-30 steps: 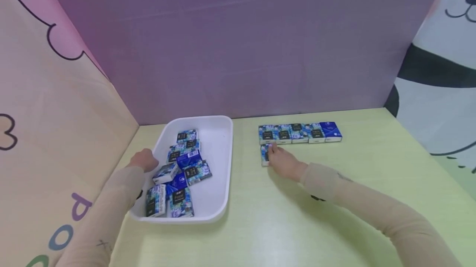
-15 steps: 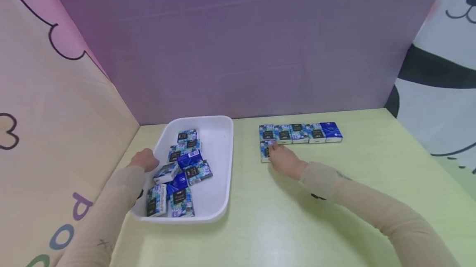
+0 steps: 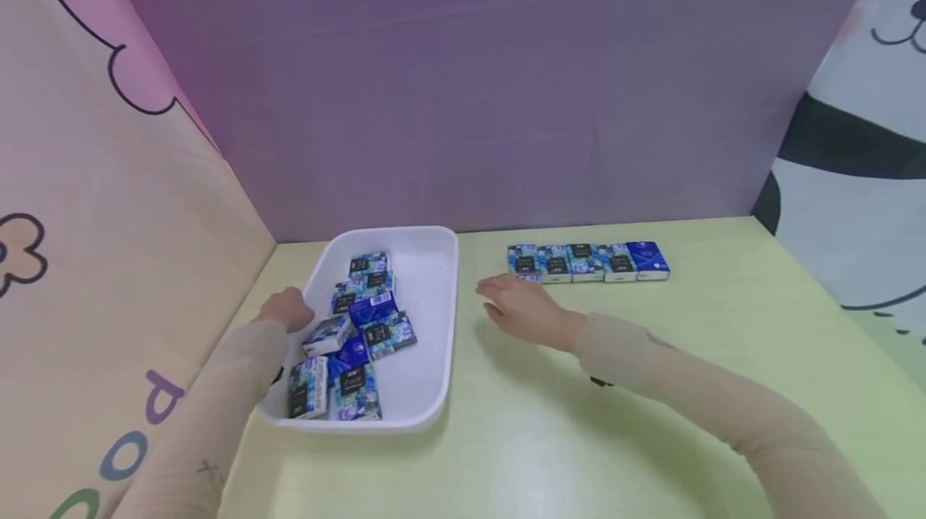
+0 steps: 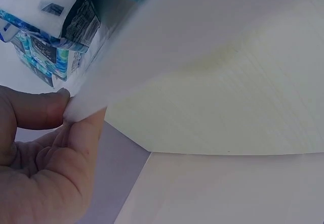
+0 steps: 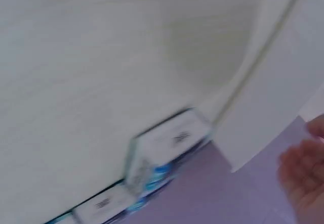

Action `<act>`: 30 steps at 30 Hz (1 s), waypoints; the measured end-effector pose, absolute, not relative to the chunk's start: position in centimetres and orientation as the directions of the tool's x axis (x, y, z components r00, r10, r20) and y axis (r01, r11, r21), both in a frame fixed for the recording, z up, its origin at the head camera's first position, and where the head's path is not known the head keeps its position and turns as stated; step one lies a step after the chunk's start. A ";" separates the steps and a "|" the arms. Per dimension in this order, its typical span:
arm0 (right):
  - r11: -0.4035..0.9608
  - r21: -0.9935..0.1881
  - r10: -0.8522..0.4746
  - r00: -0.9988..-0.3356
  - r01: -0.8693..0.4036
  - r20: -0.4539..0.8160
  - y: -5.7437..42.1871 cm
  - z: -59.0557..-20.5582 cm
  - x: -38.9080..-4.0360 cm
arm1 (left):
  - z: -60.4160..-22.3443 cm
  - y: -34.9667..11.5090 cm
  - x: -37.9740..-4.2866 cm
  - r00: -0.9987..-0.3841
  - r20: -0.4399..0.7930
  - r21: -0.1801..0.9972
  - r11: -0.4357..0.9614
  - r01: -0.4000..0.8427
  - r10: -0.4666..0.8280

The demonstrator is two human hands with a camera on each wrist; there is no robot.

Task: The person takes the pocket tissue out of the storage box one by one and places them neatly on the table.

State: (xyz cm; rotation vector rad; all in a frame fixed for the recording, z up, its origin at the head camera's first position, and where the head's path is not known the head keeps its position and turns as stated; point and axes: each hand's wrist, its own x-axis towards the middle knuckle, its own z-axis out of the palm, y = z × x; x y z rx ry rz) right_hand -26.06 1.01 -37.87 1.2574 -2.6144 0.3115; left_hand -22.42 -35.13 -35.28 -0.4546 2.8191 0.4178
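Note:
My left hand [image 3: 285, 308] pinches the left rim of a white plastic bin [image 3: 434, 326]; the left wrist view shows thumb and fingers [image 4: 43, 110] closed on the rim. Inside the bin lie several small tissue packs [image 3: 357, 392], blue floral with black labels, some plain dark blue. My right hand [image 3: 524, 310] hovers over the table between bin and row, fingers extended and holding nothing. Behind it is a row of tissue packs [image 3: 586, 262], ending in a dark blue pack [image 3: 647, 259] at the right. One more pack [image 5: 169, 138] sits in front of the row's left end, mostly hidden by the hand in the head view.
The pale yellow-green table [image 3: 550, 455] meets a purple backboard [image 3: 470, 101] behind the bin and row. A cartoon-printed panel [image 3: 130, 222] rises close by the left arm, and a panda-printed panel [image 3: 854, 206] stands at the right.
My right hand slid a tissue pack back against the row's left end, let go of it and moved left toward the bin. The left hand has stayed on the rim.

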 end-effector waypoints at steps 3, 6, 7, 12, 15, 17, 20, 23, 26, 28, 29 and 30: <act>0.451 -0.178 -0.836 -0.484 -0.875 0.259 -1.7 -36.7 -26.0 | -35.1 -35.4 -22.3 -0.917 -0.290 0.239 0.907 -0.346 -0.273; 0.341 -0.223 -0.915 -0.377 -0.913 0.142 -4.8 -35.8 -26.3 | -35.0 -35.6 -22.2 -0.918 -0.283 0.240 0.907 -0.347 -0.276; 0.315 -0.229 -0.934 -0.343 -0.921 0.096 -5.9 -35.6 -26.5 | -35.0 -35.6 -22.2 -0.919 -0.279 0.241 0.906 -0.348 -0.279; 0.296 -0.228 -0.954 -0.276 -0.928 -0.118 -10.3 -36.0 -27.2 | -35.5 -35.5 -22.6 -0.921 -0.266 0.242 0.905 -0.350 -0.285; 0.308 -0.191 -0.943 -0.274 -0.932 -0.188 -11.9 -37.1 -27.8 | -36.0 -35.3 -22.7 -0.920 -0.266 0.243 0.904 -0.352 -0.287; 0.301 -0.179 -0.943 -0.265 -0.937 -0.201 -12.4 -37.9 -28.2 | -36.3 -35.1 -22.9 -0.921 -0.267 0.240 0.906 -0.347 -0.282; 0.283 -0.179 -0.949 -0.249 -0.942 -0.191 -12.7 -38.8 -28.7 | -36.5 -34.8 -22.9 -0.920 -0.272 0.239 0.906 -0.350 -0.283; 0.281 -0.185 -0.950 -0.245 -0.942 -0.196 -13.0 -39.3 -28.8 | -36.3 -34.7 -22.8 -0.920 -0.267 0.232 0.908 -0.350 -0.286; 0.290 -0.194 -0.941 -0.243 -0.937 -0.236 -13.3 -39.6 -28.6 | -35.9 -34.8 -22.6 -0.923 -0.259 0.224 0.911 -0.345 -0.286; 0.303 -0.196 -0.931 -0.246 -0.933 -0.269 -13.5 -39.8 -28.4 | -35.7 -34.9 -22.5 -0.924 -0.258 0.226 0.912 -0.343 -0.283; 0.310 -0.192 -0.925 -0.249 -0.931 -0.287 -13.6 -39.8 -28.3 | -35.5 -34.9 -22.4 -0.923 -0.261 0.230 0.910 -0.345 -0.283; 0.313 -0.183 -0.921 -0.250 -0.932 -0.299 -13.7 -39.8 -28.2 | -35.5 -35.0 -22.4 -0.923 -0.261 0.230 0.911 -0.342 -0.281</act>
